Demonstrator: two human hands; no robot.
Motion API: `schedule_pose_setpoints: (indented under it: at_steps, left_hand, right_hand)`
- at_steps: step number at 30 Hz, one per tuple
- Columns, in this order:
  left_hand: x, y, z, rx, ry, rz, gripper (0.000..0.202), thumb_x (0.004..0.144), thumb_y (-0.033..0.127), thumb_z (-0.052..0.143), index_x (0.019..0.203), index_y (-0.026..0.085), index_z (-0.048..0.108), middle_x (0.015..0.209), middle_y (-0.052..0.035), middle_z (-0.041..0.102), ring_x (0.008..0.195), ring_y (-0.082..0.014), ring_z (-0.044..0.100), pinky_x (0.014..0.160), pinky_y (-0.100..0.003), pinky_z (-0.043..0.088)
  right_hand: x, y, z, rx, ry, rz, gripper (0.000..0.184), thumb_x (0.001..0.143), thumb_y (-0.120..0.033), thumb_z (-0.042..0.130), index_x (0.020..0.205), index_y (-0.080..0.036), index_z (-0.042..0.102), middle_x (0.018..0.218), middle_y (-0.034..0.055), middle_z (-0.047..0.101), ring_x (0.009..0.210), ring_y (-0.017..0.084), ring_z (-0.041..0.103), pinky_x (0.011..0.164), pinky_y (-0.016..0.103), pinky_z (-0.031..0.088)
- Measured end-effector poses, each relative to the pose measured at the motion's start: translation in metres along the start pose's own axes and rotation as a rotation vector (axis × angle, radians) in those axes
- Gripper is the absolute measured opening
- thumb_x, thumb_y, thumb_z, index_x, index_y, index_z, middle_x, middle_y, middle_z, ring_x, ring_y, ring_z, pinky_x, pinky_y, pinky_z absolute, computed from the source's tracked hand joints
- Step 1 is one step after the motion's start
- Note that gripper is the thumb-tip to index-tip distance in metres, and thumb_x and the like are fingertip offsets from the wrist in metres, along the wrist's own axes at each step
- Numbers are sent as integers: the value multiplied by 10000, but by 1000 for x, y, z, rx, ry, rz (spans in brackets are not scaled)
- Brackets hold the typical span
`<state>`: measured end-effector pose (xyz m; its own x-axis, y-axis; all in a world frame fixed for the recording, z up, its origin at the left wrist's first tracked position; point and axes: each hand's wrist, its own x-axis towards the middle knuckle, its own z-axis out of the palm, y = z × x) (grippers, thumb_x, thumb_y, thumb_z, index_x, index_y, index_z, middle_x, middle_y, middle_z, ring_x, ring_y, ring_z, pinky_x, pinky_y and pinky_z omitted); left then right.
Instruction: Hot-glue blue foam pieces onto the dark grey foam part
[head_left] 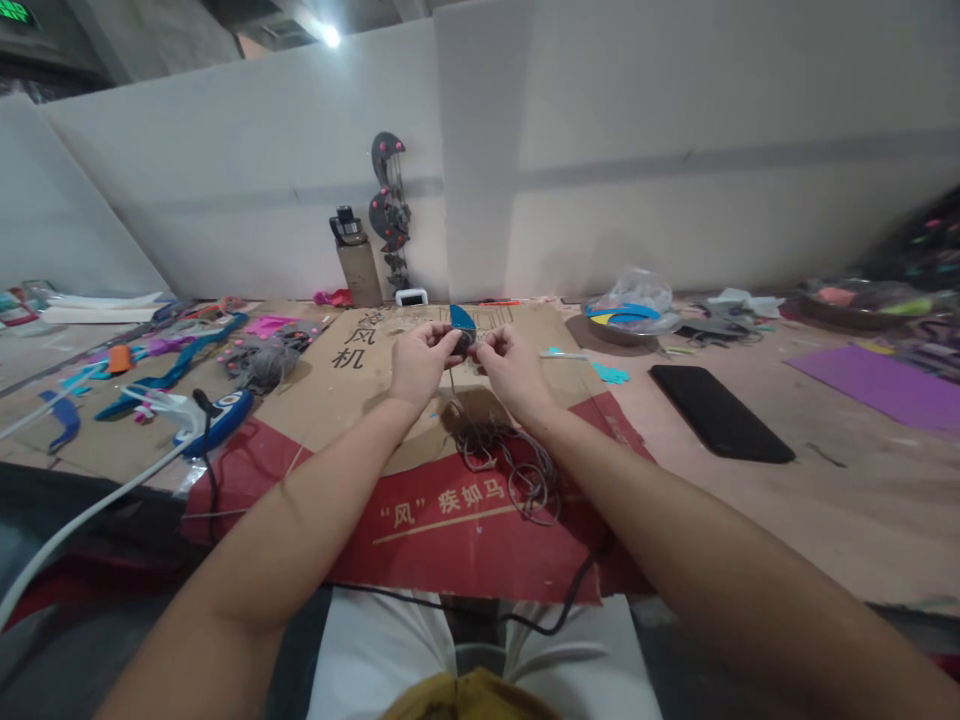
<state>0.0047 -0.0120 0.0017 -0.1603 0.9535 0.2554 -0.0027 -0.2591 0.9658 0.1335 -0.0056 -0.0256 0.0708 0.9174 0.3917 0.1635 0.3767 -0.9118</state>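
My left hand (420, 362) and my right hand (511, 366) are raised over a flattened cardboard box (360, 400), fingers pinched together. Between the fingertips sits a small blue foam piece (462, 320) with a dark part just under it. A thin dark cord hangs down from the hands and ends in a tangle of cord (517, 465) lying on the red part of the cardboard. Both hands grip the blue piece from either side.
A black phone (718, 412) lies to the right. A glue gun (214, 420) with a white cable rests at the left among coloured foam scraps. A bottle (357, 258) and a dark hanging ornament (388, 210) stand by the back wall. A purple sheet (885, 385) lies far right.
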Motion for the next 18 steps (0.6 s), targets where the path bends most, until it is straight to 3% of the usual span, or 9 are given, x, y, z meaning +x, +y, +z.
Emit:
schedule_pose_setpoints:
  at_steps: [5,12,15,18]
  left_hand:
    - [-3,2,3,9,-6,31,80,757,192,698,800,126,683,754,-31,679,646,-97,630,611,-228,567]
    - [-6,1,3,167,-4,47,125,746,243,726,834,154,716,731,-21,677,531,-70,550,423,-157,438]
    - [-5,2,2,178,-1,40,105,744,229,725,816,154,713,717,-20,668,516,-69,542,396,-154,419]
    - [-5,5,2,150,-28,19,82,765,208,697,811,140,697,716,-24,669,534,-78,569,422,-162,458]
  right_hand:
    - [-1,-4,3,55,-25,-13,202,750,-360,631,838,-201,542,801,10,611,739,142,558,700,297,454]
    - [0,-8,0,-61,10,-20,87,757,-278,556,719,-204,533,686,-6,565,662,137,505,657,286,415]
    - [1,-7,-1,-109,15,-17,75,724,-244,550,683,-213,495,651,-17,537,633,136,492,633,288,412]
    - [2,-5,1,-22,-38,25,82,711,-242,548,710,-223,468,643,-23,550,621,138,528,612,287,439]
